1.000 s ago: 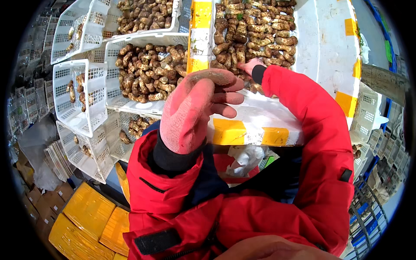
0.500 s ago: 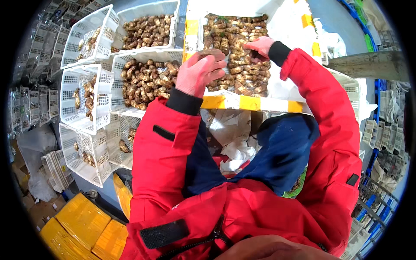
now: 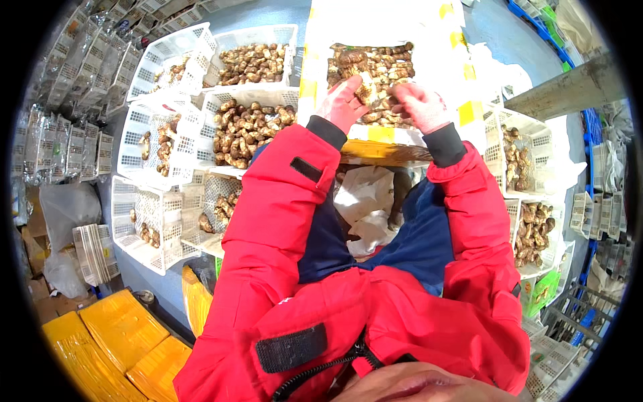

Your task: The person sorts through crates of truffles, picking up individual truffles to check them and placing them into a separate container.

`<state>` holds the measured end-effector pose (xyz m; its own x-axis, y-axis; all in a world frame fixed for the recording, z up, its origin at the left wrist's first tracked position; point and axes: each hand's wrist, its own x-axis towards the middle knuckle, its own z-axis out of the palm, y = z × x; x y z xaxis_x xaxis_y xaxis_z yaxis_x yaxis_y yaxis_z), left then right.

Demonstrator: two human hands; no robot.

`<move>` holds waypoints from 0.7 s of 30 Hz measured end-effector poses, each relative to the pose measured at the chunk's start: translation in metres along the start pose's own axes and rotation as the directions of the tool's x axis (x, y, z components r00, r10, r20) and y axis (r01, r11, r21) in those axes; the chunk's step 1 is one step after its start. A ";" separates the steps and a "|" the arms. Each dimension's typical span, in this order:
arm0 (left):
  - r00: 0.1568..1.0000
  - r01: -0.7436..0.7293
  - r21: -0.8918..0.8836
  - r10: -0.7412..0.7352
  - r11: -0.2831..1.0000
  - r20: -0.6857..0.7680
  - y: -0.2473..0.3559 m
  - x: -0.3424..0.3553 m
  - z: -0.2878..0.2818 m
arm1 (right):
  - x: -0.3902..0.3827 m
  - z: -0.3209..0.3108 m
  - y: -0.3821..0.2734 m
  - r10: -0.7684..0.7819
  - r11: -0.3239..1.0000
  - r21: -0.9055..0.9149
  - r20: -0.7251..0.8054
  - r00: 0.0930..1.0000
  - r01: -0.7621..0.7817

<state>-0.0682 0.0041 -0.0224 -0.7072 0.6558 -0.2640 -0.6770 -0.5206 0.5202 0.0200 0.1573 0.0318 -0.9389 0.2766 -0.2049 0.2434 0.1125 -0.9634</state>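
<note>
My left hand (image 3: 343, 105), in a pink glove, is closed around the stem of a large mushroom (image 3: 353, 63). The mushroom's brown cap points away from me and its pale stem slants down between my hands. On the right, my pink-gloved right hand (image 3: 425, 108) has its fingers bent toward that stem, over the packed rows. Whether its fingertips grip anything is too small to see. Brown-and-cream mushrooms (image 3: 395, 60) lie side by side in rows inside a white foam box (image 3: 341, 23) with yellow-striped edges. My hands cover part of the near rows.
White plastic baskets of loose mushrooms (image 3: 248, 130) stand to the left. More mushroom baskets (image 3: 529, 228) are at the right. A grey beam (image 3: 562, 90) juts in from the right. Yellow-wrapped boxes (image 3: 124, 328) sit at lower left; crumpled paper (image 3: 368, 201) lies between my knees.
A large mushroom is now in my left hand. My right hand has drawn back toward me, nearer the left hand. The view has shifted, bringing the right-hand baskets into sight.
</note>
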 end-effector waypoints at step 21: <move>0.985 -0.014 0.468 -0.069 0.883 0.160 -0.007 -0.022 0.018 | 0.011 0.017 -0.024 -0.361 0.932 0.026 -0.032 0.932 0.362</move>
<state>-0.0440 0.0031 -0.0053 -0.6169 0.7694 -0.1658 -0.4926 -0.2131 0.8438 -0.0006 0.1409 0.0499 -0.9551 0.2477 0.1628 -0.1197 0.1801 -0.9763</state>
